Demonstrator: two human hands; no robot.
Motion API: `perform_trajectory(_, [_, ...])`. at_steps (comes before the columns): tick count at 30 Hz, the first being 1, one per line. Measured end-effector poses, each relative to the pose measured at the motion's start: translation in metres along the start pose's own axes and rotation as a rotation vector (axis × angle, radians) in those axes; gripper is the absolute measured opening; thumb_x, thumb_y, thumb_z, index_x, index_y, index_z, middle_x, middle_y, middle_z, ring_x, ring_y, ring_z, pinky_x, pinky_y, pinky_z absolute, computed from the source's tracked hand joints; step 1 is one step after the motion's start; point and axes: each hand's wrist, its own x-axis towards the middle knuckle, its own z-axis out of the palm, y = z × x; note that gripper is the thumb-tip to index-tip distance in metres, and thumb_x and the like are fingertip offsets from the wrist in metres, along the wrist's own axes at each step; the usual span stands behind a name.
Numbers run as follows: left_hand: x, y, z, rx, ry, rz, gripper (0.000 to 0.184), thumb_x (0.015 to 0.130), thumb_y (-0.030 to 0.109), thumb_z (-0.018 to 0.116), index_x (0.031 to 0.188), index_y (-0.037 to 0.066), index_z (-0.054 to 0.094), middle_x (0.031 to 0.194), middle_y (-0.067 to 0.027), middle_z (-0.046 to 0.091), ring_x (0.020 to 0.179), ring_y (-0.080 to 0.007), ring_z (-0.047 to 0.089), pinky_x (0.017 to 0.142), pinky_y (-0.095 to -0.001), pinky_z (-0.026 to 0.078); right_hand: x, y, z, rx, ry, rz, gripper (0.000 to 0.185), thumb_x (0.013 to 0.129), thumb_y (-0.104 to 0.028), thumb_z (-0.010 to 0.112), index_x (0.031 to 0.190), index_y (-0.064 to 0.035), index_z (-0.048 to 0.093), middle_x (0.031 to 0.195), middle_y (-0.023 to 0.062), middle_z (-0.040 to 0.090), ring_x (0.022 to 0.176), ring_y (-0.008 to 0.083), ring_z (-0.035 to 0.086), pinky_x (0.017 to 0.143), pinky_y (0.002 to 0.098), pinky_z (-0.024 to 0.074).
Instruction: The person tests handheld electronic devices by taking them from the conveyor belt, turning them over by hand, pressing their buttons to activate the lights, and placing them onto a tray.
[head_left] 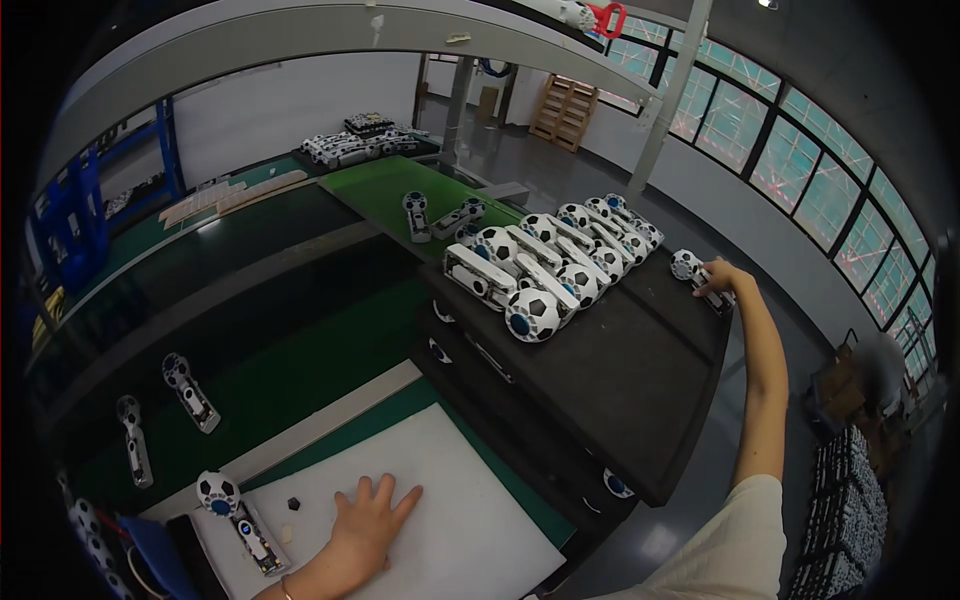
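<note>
My left hand lies with its fingers spread on a white foam sheet. Just left of it on the sheet is a white device with a soccer-ball head and an open handle showing inner parts. A small black pentagon piece lies between that device and my fingers. Far to the right, my right hand is closed around the handle of another soccer-ball-headed device, at the outer edge of a black foam tray. Several similar devices lie in rows on this tray.
Beneath the top tray are more black trays holding devices. A dark green conveyor belt carries two devices on the left; two others rest on the bright green surface. A metal frame arches overhead. Stacked goods stand at lower right.
</note>
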Motion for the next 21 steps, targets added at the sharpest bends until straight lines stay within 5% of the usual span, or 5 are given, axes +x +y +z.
perform_trajectory(4, [-0.001,-0.001,0.011,0.004,0.056,-0.039,0.105,0.054,0.022,0.087,0.143,0.02,0.031,0.131,-0.0173,0.034,0.119,-0.0371,0.038,0.085,-0.0544,0.045,-0.006,-0.031,-0.023,-0.047,0.245,-0.106,0.066,0.061,-0.036,0.084,0.114,-0.0067,0.056,0.122,0.0192,0.044,0.116,0.0378,0.046,0.096,0.0441,0.0425])
perform_trajectory(11, [-0.002,-0.005,0.014,-0.044,0.06,-0.137,0.108,0.051,0.026,0.088,0.142,0.022,0.031,0.134,-0.0139,0.032,0.123,-0.0334,0.035,0.085,-0.0509,0.045,-0.13,-0.215,-0.087,-0.066,0.575,-0.782,0.039,0.077,-0.021,0.071,0.107,-0.002,0.055,0.116,0.0156,0.048,0.108,0.0321,0.053,0.091,0.0392,0.0444])
perform_trajectory(14, [-0.001,-0.006,0.016,-0.036,0.039,-0.163,0.109,0.05,0.027,0.089,0.142,0.022,0.031,0.137,-0.0127,0.031,0.126,-0.0331,0.033,0.085,-0.0515,0.045,-0.171,-0.287,-0.094,0.111,0.408,-1.089,0.032,0.082,-0.022,0.065,0.105,-0.0025,0.055,0.109,0.0135,0.049,0.102,0.0313,0.054,0.087,0.0408,0.0447])
perform_trajectory(17, [0.0,-0.012,0.019,-0.052,0.05,-0.241,0.109,0.05,0.027,0.089,0.142,0.022,0.031,0.138,-0.0118,0.03,0.127,-0.0324,0.032,0.086,-0.0519,0.045,-0.211,-0.35,-0.091,-0.225,0.56,-1.184,0.029,0.08,-0.02,0.066,0.103,-0.0042,0.056,0.105,0.0122,0.051,0.096,0.032,0.054,0.082,0.0415,0.0441])
perform_trajectory(21, [-0.013,-0.023,0.022,-0.072,0.119,-0.186,0.1,0.054,0.028,0.087,0.139,0.017,0.036,0.134,-0.0128,0.035,0.125,-0.0316,0.036,0.084,-0.0497,0.046,-0.238,-0.435,-0.07,-0.222,0.613,-1.43,0.027,0.08,-0.02,0.066,0.101,-0.006,0.058,0.107,0.0124,0.052,0.096,0.0314,0.055,0.083,0.0404,0.044])
